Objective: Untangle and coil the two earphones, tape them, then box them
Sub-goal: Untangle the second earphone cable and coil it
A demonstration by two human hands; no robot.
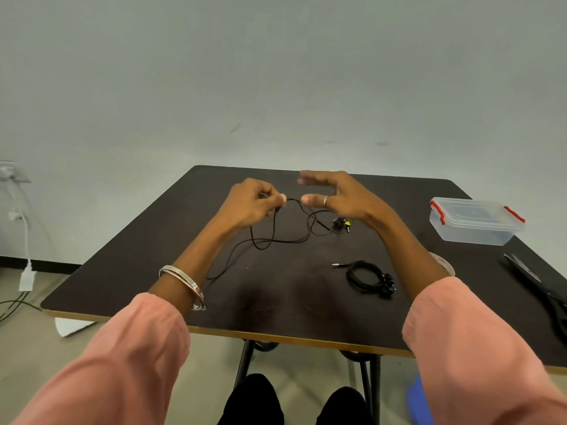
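We see one black earphone (276, 237) still loose, its thin cord trailing in open loops over the middle of the dark table (153, 256) and up to our left hand (251, 204). That hand is curled closed, pinching the cord between thumb and fingers just above the table. Our right hand (334, 197) hovers beside it with thumb and fingers spread apart, holding nothing we can make out; a ring sits on the thumb. The cord runs under this hand towards a small dark lump with a yellow spot (342, 223), too small for us to tell what it is. The second earphone (368, 277) lies nearer to us on the right, already wound into a tight coil, its plug sticking out to the left. Farther right stands a clear plastic box (474, 222), lid on, with red clips. Black scissors (540, 286) lie along the right edge. Bangles (184, 283) circle our left wrist above pink sleeves (122, 348).
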